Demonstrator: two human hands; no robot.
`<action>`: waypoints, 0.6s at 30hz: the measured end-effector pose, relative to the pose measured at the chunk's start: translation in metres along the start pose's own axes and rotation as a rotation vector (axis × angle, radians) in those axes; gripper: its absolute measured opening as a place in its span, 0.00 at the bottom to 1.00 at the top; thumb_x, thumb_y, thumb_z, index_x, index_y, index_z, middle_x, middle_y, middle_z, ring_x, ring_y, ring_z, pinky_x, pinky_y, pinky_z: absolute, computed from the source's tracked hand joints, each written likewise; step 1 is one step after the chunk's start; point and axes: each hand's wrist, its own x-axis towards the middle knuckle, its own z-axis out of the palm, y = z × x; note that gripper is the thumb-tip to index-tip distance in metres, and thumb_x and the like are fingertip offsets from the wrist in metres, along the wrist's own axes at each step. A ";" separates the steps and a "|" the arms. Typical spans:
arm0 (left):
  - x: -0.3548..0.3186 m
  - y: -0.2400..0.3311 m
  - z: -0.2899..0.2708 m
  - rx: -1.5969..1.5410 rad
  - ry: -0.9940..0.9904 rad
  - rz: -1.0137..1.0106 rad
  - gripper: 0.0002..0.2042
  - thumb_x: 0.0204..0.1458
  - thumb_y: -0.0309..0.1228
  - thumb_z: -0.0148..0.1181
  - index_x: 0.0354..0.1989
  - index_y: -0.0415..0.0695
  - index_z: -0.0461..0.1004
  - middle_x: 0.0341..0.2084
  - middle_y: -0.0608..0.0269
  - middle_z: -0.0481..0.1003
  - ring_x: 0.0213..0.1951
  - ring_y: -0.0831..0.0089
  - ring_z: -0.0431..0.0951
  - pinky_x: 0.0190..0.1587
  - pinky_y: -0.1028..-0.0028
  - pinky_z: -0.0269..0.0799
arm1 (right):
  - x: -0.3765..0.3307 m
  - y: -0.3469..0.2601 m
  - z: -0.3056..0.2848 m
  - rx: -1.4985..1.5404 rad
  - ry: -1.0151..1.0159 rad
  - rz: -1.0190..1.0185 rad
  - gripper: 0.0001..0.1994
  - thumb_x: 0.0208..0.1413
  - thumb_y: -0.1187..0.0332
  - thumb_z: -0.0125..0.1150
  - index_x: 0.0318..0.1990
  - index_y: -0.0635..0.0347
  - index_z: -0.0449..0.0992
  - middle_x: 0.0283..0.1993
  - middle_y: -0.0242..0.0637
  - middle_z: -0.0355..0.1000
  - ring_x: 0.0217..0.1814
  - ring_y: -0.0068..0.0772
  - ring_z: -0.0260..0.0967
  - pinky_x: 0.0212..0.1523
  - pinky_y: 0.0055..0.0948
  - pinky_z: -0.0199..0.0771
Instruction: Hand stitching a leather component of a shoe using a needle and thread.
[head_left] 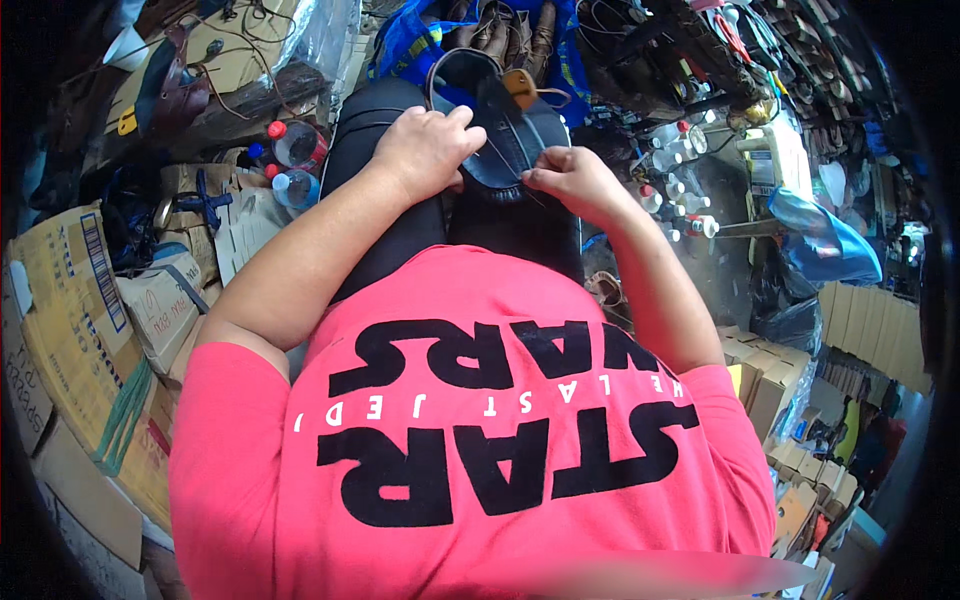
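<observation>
A dark blue shoe [500, 120] rests sole up on my lap, its toe pointing away from me. My left hand [425, 148] lies over its left side and holds it steady, fingers curled on the sole. My right hand [570, 180] pinches something thin at the shoe's near right edge; a fine thread or needle seems to run from the fingertips, too small to tell which. I sit in black trousers [375, 130] and a pink printed shirt [480, 420].
Cardboard boxes [80, 300] pile up at my left, with plastic bottles with red caps [290, 145] beside my knee. Several small white bottles [670, 170] and a blue plastic bag [820, 235] stand at the right. More shoes [510, 35] lie in a blue bag ahead.
</observation>
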 end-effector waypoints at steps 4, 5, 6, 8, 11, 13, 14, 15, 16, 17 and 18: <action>-0.002 0.004 0.005 -0.007 0.067 0.000 0.18 0.32 0.34 0.71 0.33 0.50 0.71 0.33 0.63 0.70 0.36 0.67 0.78 0.36 0.67 0.71 | -0.006 0.003 0.006 0.052 0.147 -0.001 0.13 0.51 0.61 0.65 0.26 0.61 0.73 0.20 0.22 0.63 0.23 0.12 0.56 0.24 0.19 0.56; -0.005 0.006 0.006 -0.069 0.105 0.060 0.18 0.32 0.32 0.70 0.33 0.48 0.70 0.34 0.62 0.70 0.35 0.66 0.77 0.37 0.66 0.70 | -0.006 0.001 0.004 0.057 0.149 0.002 0.13 0.51 0.61 0.65 0.26 0.61 0.73 0.20 0.22 0.63 0.23 0.12 0.56 0.24 0.19 0.56; -0.008 0.008 0.008 -0.133 0.145 0.123 0.17 0.33 0.31 0.69 0.32 0.47 0.69 0.35 0.62 0.69 0.35 0.65 0.76 0.38 0.65 0.69 | -0.005 -0.002 -0.002 0.033 0.133 0.002 0.13 0.51 0.61 0.65 0.26 0.61 0.73 0.20 0.22 0.64 0.23 0.12 0.55 0.23 0.18 0.55; -0.011 0.015 0.015 -0.147 0.124 0.158 0.15 0.36 0.29 0.66 0.34 0.46 0.70 0.34 0.62 0.69 0.35 0.65 0.76 0.37 0.66 0.69 | 0.008 0.010 -0.009 0.110 0.052 -0.004 0.12 0.50 0.63 0.67 0.26 0.61 0.72 0.21 0.21 0.64 0.22 0.11 0.55 0.22 0.17 0.53; -0.012 0.026 0.013 -0.211 0.130 0.164 0.14 0.37 0.29 0.65 0.34 0.46 0.70 0.32 0.61 0.69 0.33 0.63 0.75 0.35 0.67 0.69 | 0.014 0.009 -0.016 -0.092 0.080 -0.146 0.14 0.51 0.60 0.66 0.26 0.61 0.72 0.21 0.22 0.65 0.23 0.13 0.56 0.23 0.20 0.56; -0.014 0.029 0.010 -0.254 0.170 0.152 0.14 0.38 0.28 0.65 0.34 0.46 0.70 0.31 0.61 0.69 0.32 0.62 0.75 0.35 0.66 0.69 | 0.003 -0.011 -0.019 -0.184 0.159 -0.154 0.16 0.52 0.58 0.65 0.26 0.62 0.71 0.21 0.22 0.64 0.24 0.14 0.56 0.23 0.21 0.57; -0.015 0.029 0.009 -0.274 0.176 0.139 0.13 0.38 0.28 0.64 0.34 0.46 0.70 0.30 0.60 0.69 0.31 0.62 0.75 0.34 0.66 0.70 | -0.001 -0.019 -0.019 -0.279 0.239 -0.162 0.18 0.53 0.56 0.64 0.25 0.64 0.71 0.21 0.22 0.63 0.24 0.14 0.55 0.24 0.22 0.57; -0.015 0.029 0.009 -0.294 0.183 0.129 0.13 0.39 0.28 0.64 0.34 0.46 0.70 0.30 0.60 0.69 0.30 0.61 0.74 0.33 0.66 0.70 | -0.003 -0.017 -0.020 -0.277 0.240 -0.161 0.18 0.53 0.56 0.64 0.25 0.64 0.71 0.21 0.22 0.63 0.24 0.14 0.55 0.24 0.22 0.57; -0.015 0.030 0.008 -0.294 0.181 0.132 0.13 0.39 0.28 0.64 0.34 0.46 0.70 0.30 0.60 0.69 0.30 0.61 0.74 0.33 0.66 0.70 | -0.005 -0.014 -0.022 -0.217 0.134 -0.102 0.19 0.54 0.55 0.63 0.25 0.64 0.70 0.20 0.22 0.61 0.24 0.14 0.54 0.24 0.23 0.57; -0.014 0.030 0.007 -0.290 0.166 0.124 0.13 0.39 0.28 0.63 0.34 0.46 0.70 0.29 0.60 0.69 0.29 0.61 0.74 0.33 0.65 0.70 | -0.007 -0.012 -0.023 -0.157 0.028 -0.044 0.20 0.54 0.54 0.62 0.25 0.65 0.70 0.20 0.22 0.59 0.25 0.14 0.52 0.24 0.24 0.57; -0.013 0.031 0.007 -0.287 0.152 0.115 0.12 0.39 0.28 0.63 0.34 0.46 0.70 0.28 0.60 0.69 0.29 0.61 0.74 0.33 0.65 0.70 | -0.010 -0.011 -0.020 -0.094 -0.018 -0.061 0.21 0.55 0.53 0.61 0.23 0.65 0.69 0.19 0.22 0.56 0.24 0.15 0.50 0.24 0.24 0.55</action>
